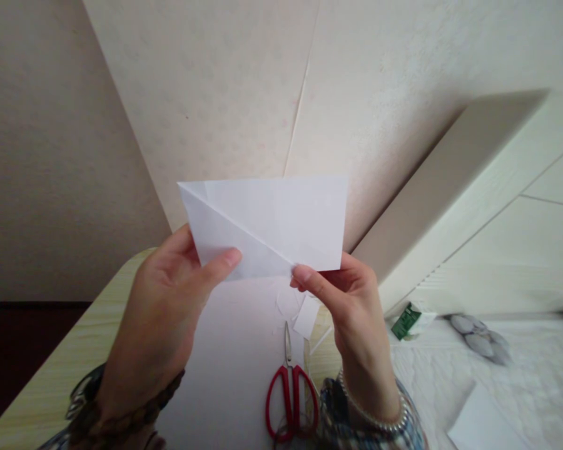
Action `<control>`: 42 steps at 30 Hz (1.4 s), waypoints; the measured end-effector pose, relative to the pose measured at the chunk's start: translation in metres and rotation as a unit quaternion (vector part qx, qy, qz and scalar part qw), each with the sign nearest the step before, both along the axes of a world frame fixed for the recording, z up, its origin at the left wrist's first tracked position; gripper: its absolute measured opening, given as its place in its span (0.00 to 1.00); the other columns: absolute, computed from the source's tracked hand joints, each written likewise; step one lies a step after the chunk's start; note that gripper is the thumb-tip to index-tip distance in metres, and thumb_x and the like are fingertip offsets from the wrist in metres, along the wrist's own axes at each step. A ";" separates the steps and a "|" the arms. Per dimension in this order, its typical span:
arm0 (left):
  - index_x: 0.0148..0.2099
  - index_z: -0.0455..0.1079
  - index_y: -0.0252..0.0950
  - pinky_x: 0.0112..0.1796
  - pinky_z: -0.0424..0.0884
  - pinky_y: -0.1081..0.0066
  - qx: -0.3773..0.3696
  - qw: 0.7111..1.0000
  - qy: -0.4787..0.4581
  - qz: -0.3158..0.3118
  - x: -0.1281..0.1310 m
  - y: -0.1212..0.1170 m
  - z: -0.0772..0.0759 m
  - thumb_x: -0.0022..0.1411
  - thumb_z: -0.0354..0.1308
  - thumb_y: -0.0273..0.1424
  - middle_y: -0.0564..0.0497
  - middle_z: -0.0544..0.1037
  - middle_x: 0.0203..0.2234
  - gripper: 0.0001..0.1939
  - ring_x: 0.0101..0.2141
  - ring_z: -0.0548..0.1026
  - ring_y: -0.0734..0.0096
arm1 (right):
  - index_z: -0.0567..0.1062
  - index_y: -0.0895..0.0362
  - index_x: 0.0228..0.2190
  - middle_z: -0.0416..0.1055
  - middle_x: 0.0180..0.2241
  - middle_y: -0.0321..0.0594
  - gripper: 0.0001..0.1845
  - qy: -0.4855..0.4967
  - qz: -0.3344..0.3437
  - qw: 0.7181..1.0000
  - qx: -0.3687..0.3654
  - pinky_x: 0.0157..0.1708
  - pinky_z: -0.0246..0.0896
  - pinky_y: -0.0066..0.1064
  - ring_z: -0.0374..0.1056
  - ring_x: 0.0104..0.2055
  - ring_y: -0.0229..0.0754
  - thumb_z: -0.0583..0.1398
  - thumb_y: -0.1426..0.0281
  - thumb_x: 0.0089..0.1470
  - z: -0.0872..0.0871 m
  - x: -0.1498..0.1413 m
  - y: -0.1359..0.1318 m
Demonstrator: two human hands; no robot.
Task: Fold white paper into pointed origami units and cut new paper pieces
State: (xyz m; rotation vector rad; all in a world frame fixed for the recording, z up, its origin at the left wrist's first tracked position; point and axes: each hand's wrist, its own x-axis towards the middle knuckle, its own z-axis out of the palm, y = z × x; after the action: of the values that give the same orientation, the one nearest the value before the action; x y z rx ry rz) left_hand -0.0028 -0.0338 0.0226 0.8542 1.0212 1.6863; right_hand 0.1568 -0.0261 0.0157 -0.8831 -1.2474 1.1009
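Note:
A folded sheet of white paper (pixel 281 212) is held up above the table, with a diagonal edge running from its upper left corner down to its lower edge. My left hand (pixel 178 275) grips its lower left side, thumb on the front face and fingers behind. On the lower right, my right hand (pixel 342 287) pinches the paper where the diagonal meets the bottom edge. Below it lie red-handled scissors (pixel 288 381), blades closed and pointing away from me, partly over a white sheet (pixel 229 369).
Small paper scraps (pixel 306 317) lie beside the scissors on the wood-patterned table (pixel 107 306). A wall stands behind. To the right, a green and white box (pixel 407 321), a grey pebble-shaped item (pixel 481 337) and another white sheet (pixel 485 422) rest on a quilted white surface (pixel 422 387).

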 end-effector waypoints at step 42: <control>0.20 0.74 0.38 0.36 0.76 0.70 0.041 0.996 -0.066 0.032 0.044 -0.067 -0.022 0.40 0.75 0.33 0.54 0.79 0.18 0.12 0.27 0.78 0.67 | 0.77 0.63 0.42 0.79 0.43 0.61 0.16 -0.575 -0.085 0.803 -0.133 0.44 0.68 0.45 0.74 0.49 0.62 0.64 0.80 0.49 -0.123 0.004 -0.095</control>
State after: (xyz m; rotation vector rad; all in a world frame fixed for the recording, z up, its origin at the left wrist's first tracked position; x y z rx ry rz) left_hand 0.0408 -0.1005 0.0007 0.7601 0.9025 1.8240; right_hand 0.1609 -0.1215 -0.1073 -2.0063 -1.9278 0.5236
